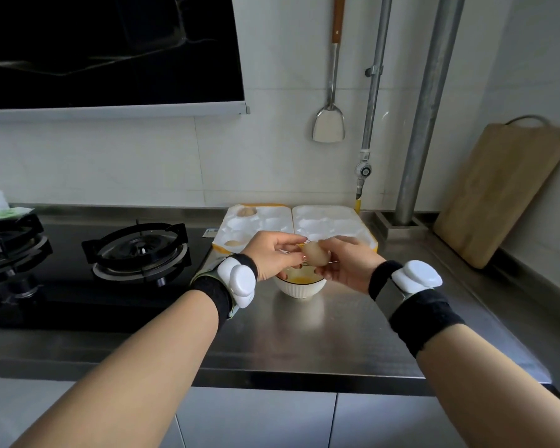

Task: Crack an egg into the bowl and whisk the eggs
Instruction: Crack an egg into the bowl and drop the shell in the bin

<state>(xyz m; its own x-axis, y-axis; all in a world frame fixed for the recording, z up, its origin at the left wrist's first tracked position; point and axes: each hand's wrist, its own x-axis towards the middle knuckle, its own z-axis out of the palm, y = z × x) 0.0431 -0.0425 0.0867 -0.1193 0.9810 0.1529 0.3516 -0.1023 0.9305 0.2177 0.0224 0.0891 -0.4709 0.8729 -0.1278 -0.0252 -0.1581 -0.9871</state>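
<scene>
Egg [316, 254]: a pale egg is held directly above the bowl, pinched between both hands; whether its shell is cracked cannot be made out.
Left hand [272, 253]: fingers close on the egg's left side, thumb and fingertips gripping the shell; a black wristband with a white device wraps the wrist.
Right hand [348, 261]: fingers grip the egg's right side from behind; the palm side is turned away from the camera, and a matching band and white device sit on that wrist.
Bowl [299, 286]: a white ribbed bowl stands on the steel counter [320, 337]; yellow liquid shows inside, but the hands hide most of its far rim.
Whisk: thin wires glimpsed between the hands just above the bowl may be a whisk; too little shows to tell.
Egg tray [320, 224]: 2 white moulded halves lie open just behind the bowl; 2 brownish eggs show in the left half, and the near hollows are covered by the hands.
Gas hob [136, 250]: left of the bowl, 1 burner in full view, another cut off at the frame edge.
Spatula [329, 121]: hangs on the tiled wall above the bowl, handle top cut off.
Cutting board [501, 192]: leans on the wall well right of the bowl.
</scene>
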